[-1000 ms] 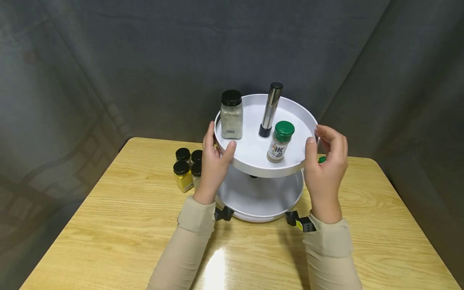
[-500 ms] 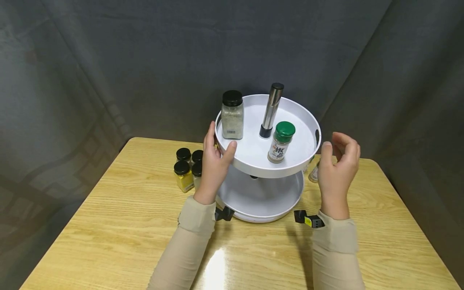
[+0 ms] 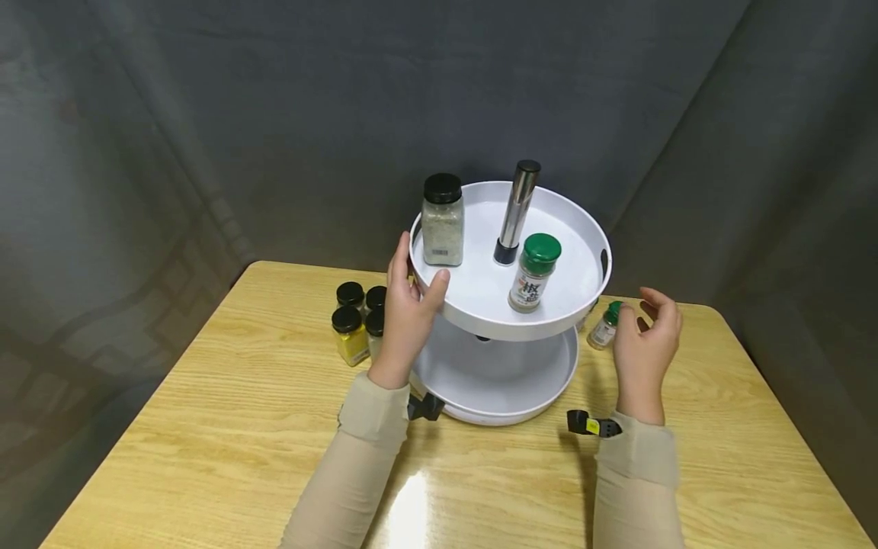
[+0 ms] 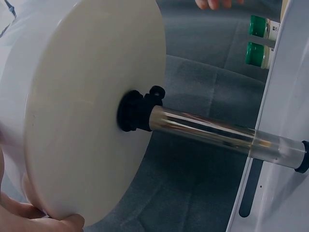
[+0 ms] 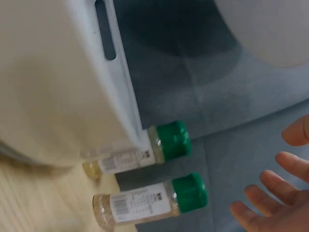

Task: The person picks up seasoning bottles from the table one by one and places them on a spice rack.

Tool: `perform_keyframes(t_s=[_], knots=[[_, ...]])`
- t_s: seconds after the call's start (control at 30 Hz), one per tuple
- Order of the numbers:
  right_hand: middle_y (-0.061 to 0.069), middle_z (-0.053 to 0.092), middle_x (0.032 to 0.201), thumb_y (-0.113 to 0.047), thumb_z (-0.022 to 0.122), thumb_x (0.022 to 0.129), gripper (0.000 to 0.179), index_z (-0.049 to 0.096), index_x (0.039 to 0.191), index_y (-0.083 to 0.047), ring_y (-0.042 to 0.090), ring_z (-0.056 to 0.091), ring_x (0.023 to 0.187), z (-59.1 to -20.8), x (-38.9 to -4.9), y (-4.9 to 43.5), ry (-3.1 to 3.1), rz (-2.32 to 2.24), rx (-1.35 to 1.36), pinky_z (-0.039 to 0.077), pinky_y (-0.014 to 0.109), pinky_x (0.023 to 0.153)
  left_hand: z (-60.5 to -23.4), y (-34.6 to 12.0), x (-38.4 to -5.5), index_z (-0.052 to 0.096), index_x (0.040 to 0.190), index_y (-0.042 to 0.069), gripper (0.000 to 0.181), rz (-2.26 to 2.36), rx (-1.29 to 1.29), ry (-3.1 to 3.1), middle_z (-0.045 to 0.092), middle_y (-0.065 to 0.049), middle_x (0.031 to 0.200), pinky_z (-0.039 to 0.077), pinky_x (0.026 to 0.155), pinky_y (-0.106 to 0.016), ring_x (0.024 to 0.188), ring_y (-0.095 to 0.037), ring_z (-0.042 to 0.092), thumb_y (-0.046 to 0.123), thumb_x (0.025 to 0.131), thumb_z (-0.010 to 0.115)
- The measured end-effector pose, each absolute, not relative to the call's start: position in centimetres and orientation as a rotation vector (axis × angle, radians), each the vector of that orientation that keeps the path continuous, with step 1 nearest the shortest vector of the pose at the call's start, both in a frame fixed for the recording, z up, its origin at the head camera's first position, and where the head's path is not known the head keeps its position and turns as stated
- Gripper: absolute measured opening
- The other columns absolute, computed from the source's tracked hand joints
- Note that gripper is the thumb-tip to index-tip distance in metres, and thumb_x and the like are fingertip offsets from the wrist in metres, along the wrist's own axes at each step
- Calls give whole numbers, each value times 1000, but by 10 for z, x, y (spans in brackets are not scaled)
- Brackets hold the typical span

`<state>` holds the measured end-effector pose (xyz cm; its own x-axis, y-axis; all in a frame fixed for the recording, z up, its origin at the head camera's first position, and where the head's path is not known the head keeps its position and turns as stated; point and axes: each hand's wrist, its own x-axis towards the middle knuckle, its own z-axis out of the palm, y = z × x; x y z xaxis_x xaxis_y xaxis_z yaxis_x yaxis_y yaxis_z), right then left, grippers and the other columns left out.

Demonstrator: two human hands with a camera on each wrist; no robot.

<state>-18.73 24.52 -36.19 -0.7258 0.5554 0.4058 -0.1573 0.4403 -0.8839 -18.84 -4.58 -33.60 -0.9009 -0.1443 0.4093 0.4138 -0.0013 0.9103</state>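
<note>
A white two-tier round tray stand [image 3: 494, 375] stands on the table. My left hand [image 3: 406, 324] grips the left rim of its upper tray [image 3: 501, 329], thumb on the front and fingers behind. That tray carries a black-lidded square jar [image 3: 442, 229] and a green-capped seasoning shaker [image 3: 531, 276], around a metal pole [image 3: 517, 210]. To the right, my right hand [image 3: 645, 358] is off the stand, fingers loosely bent, close to another green-capped shaker [image 3: 602, 332] on the table. The right wrist view shows a gap between these fingers [image 5: 270, 205] and that shaker [image 5: 142, 203].
Several black-lidded jars, one yellow [image 3: 351, 343], stand left of the stand, partly behind my left hand. A second green-capped shaker [image 5: 128, 162] stands beside the stand at right, mostly hidden in the head view. A grey curtain [image 3: 309, 137] hangs behind the wooden table [image 3: 240, 427].
My right hand has let go of the upper tray's right rim and moved right and down toward the shaker on the table. The left hand keeps its grip on the tray.
</note>
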Motion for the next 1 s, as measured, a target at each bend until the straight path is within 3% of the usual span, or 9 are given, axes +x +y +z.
perform_keyframes(t_s=[0.27, 0.67, 1.0], knots=[[16, 46, 138, -12, 52, 97, 44, 50, 139, 3, 29, 46, 127, -376, -195, 259, -2062, 1325, -389, 42, 41, 106, -336, -47, -190, 13, 162, 5, 87, -1973, -296, -1869, 14, -17, 165, 28, 119, -32, 152, -24, 22, 26, 94, 63], [21, 34, 154, -15, 52, 101, 63, 25, 156, -1, 38, 37, 139, -406, -202, 277, -2208, 1555, -528, 35, 50, 115, -337, -46, -190, 13, 162, 5, 87, -1995, -298, -1863, 14, -16, 165, 27, 120, -31, 152, -23, 21, 24, 94, 63], [30, 34, 153, -13, 47, 102, 59, 26, 153, 7, 44, 37, 140, -420, -210, 282, -2239, 1608, -499, 34, 50, 117, -336, -44, -193, 13, 162, 4, 87, -1998, -313, -1859, 14, -17, 164, 27, 120, -32, 152, -24, 21, 24, 94, 63]])
